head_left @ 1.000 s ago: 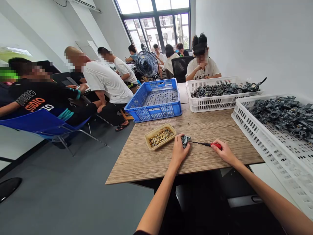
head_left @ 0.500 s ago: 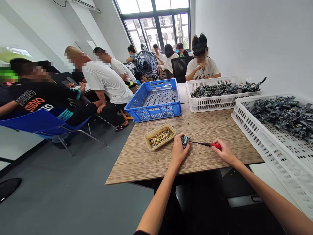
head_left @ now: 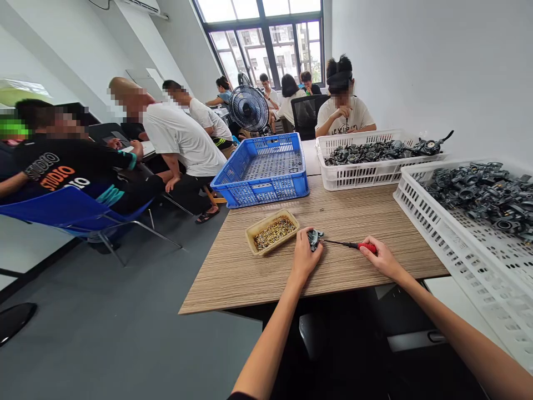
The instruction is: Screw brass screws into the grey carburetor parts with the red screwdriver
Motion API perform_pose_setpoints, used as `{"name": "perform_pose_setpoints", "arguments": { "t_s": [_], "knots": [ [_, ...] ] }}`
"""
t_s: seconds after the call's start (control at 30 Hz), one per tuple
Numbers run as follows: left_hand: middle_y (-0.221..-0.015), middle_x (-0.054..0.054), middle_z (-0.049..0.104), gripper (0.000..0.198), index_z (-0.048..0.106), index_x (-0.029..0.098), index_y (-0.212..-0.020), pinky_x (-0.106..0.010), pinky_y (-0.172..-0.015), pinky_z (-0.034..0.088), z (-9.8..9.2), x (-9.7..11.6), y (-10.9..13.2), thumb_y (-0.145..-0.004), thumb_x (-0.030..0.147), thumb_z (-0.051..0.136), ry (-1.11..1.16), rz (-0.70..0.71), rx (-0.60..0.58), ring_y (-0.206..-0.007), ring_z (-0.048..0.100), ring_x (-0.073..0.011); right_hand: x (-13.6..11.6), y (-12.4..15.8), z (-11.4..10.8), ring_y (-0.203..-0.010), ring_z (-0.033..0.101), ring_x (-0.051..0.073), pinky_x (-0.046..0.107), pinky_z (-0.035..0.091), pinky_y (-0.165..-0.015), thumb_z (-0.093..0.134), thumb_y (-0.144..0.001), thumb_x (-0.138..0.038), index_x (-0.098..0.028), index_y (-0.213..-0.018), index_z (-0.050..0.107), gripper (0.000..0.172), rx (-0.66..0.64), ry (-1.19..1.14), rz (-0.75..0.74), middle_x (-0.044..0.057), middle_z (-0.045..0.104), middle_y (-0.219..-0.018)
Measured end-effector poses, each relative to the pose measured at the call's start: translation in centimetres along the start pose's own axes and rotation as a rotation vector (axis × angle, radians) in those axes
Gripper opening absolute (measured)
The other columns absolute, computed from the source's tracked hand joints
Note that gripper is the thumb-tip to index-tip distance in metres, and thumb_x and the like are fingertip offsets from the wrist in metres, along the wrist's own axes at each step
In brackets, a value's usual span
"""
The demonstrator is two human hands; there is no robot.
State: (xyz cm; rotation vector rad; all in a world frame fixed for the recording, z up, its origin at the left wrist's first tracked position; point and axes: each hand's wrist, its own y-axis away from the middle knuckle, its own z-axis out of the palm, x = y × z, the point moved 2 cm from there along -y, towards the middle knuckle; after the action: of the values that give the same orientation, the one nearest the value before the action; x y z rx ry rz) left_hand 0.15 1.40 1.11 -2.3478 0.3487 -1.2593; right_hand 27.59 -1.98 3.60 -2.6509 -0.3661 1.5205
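My left hand (head_left: 306, 251) is closed around a small dark grey part (head_left: 315, 239), holding it on the wooden table (head_left: 233, 283). In my right hand (head_left: 381, 258) is a screwdriver (head_left: 366, 248) with a red and black handle. Its thin shaft points left and its tip meets the right side of the grey part; the exact contact is too small to make out. Just left of my left hand sits a shallow beige tray (head_left: 250, 244) with many brass-coloured screws (head_left: 275, 232) in it.
A blue crate (head_left: 264, 193) stands at the table's back left. Two white crates hold piled dark parts: one at the back (head_left: 358, 180), one along the right side (head_left: 453, 250). Across the table sits a person (head_left: 345, 114). Other people sit to the left, near a fan (head_left: 249, 108).
Almost nothing differs. Both hands keep their hold on the grey part and the screwdriver, and the view has shifted very slightly.
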Motion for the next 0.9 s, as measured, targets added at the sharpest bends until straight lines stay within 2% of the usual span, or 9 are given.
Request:
{"name": "perform_pose_setpoints", "arguments": {
  "t_s": [0.47,0.9],
  "knots": [
    [-0.121,-0.011,0.059,0.045,0.051,0.022,-0.130,-0.045,-0.104,0.054,-0.01,0.00,0.03,-0.088,0.015,0.063,0.000,-0.006,0.013,-0.115,0.062,-0.0267,0.63,0.05,0.13,-0.069,0.053,0.020,0.031,0.043,-0.065,0.057,-0.098,-0.059,-0.024,-0.088,0.059,0.036,0.010,0.059,-0.009,0.000,0.058,-0.076],
    [-0.121,-0.012,0.059,0.045,0.051,0.022,-0.131,-0.046,-0.105,0.054,0.11,-0.20,0.05,-0.088,0.015,0.064,0.000,0.004,0.026,-0.115,0.063,-0.0269,0.14,0.08,0.10,-0.065,0.052,0.018,0.031,0.042,-0.064,0.057,-0.098,-0.055,-0.024,-0.088,0.059,0.033,0.009,0.072,-0.018,-0.002,0.057,-0.072]
  ]
}}
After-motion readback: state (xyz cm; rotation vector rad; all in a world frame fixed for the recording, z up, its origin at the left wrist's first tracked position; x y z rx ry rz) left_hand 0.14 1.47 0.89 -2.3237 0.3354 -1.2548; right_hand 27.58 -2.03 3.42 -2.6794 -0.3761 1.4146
